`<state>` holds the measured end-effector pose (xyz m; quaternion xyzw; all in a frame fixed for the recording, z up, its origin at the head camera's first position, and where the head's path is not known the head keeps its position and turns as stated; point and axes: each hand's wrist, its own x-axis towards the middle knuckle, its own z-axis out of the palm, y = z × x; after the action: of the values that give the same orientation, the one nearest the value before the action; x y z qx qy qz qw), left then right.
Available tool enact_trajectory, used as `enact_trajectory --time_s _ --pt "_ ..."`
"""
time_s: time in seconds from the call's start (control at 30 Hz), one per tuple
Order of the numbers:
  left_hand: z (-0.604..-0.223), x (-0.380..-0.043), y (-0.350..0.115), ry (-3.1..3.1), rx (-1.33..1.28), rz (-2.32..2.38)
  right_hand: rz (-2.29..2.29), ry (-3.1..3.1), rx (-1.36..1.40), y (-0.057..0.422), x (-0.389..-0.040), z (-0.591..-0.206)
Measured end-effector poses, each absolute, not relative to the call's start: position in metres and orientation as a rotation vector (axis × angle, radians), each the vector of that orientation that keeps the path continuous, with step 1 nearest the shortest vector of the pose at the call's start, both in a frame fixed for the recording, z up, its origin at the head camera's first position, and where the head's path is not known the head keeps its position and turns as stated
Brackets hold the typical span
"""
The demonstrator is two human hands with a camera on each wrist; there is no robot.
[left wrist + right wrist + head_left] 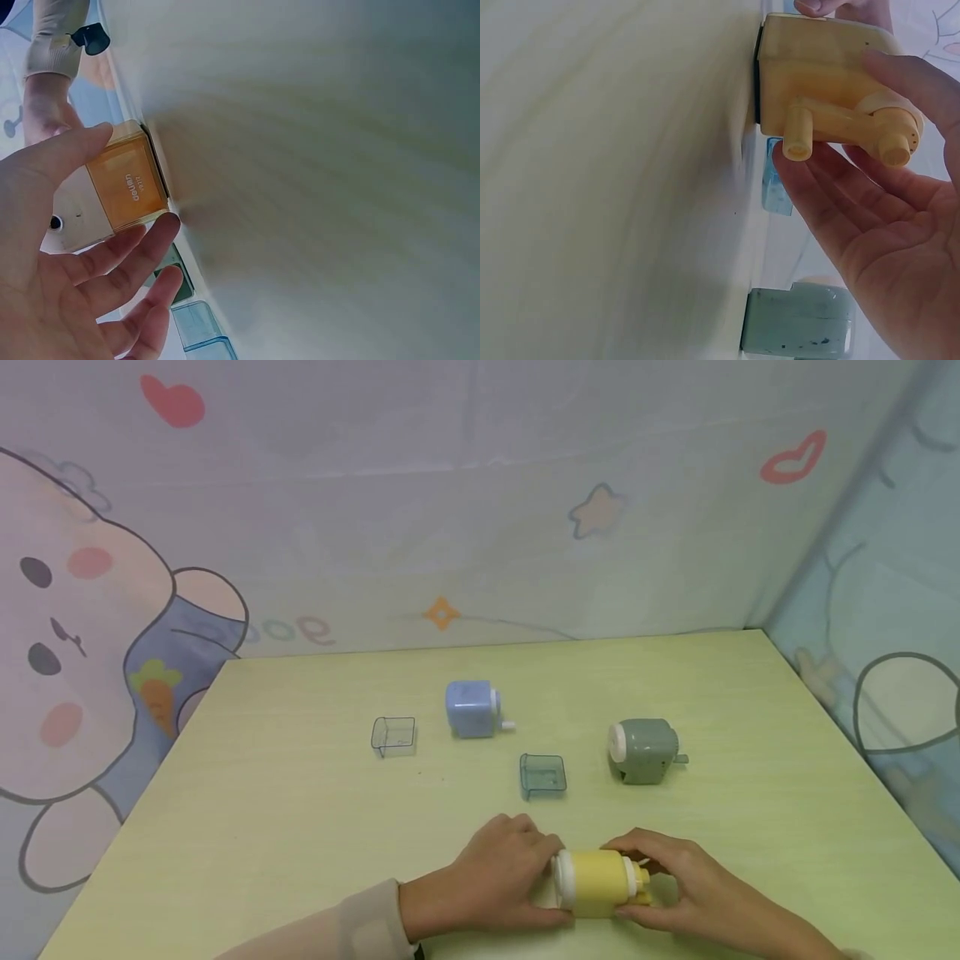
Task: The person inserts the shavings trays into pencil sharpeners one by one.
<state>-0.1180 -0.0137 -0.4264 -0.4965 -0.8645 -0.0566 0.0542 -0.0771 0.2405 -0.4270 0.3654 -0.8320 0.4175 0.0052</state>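
A yellow crank pencil sharpener (597,883) stands on the table near its front edge, between both hands. My left hand (504,878) holds its white-rimmed end, thumb on one side and fingers on the other. In the left wrist view this end has an orange see-through shavings drawer (129,180) in place, below a pale panel with a dark pencil hole (56,222). From the opposite side my right hand (686,885) grips the body at the crank end. The right wrist view shows the yellow crank handle (799,135) between its thumb and fingers.
Farther back stand a blue sharpener (471,710) and a grey-green sharpener (647,752), each with a crank pointing right. A clear shavings drawer (394,737) lies left of the blue one. A greenish clear drawer (543,775) lies in front, nearer the hands. A printed cloth (510,552) hangs behind.
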Motion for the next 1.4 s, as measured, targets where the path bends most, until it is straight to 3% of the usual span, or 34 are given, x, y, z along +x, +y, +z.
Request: enact_trajectory --time_s 0.7,1.4 --pt "-0.428 -0.124 -0.025 -2.678 -1.479 -0.156 1.356 -2.600 1.142 0.260 -0.084 -0.429" --pt "-0.429 -0.136 -0.038 -2.700 -1.290 -0.141 1.300 -2.617 0.953 0.283 -0.096 -0.431"
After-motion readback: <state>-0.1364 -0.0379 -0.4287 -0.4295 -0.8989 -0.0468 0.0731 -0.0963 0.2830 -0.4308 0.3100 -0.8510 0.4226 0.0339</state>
